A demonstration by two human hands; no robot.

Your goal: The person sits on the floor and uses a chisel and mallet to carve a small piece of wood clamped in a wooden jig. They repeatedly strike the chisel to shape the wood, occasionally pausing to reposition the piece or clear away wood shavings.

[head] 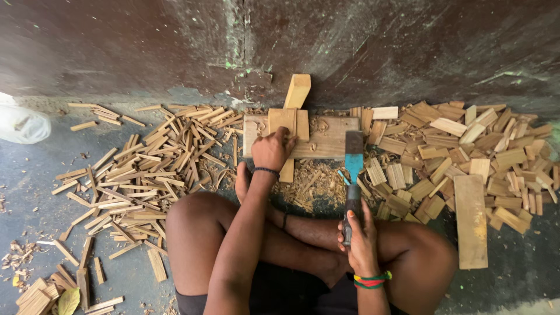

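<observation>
I sit cross-legged on the floor facing a dark wall. My left hand [272, 149] grips a small flat wood piece [284, 121] standing on a wooden base block [326, 139] by the wall. My right hand [360, 233] holds a chisel [353, 169] with a blue shank and broad blade; its blade rests on the right part of the block. A pale wood stick [297, 90] leans against the wall just behind the block.
Thin wood strips [140, 175] lie scattered at the left. A heap of short cut wood blocks [466, 146] covers the right, with a longer plank [471, 220] near my right knee. Shavings [309, 184] lie before the block. A white bag [22, 125] sits far left.
</observation>
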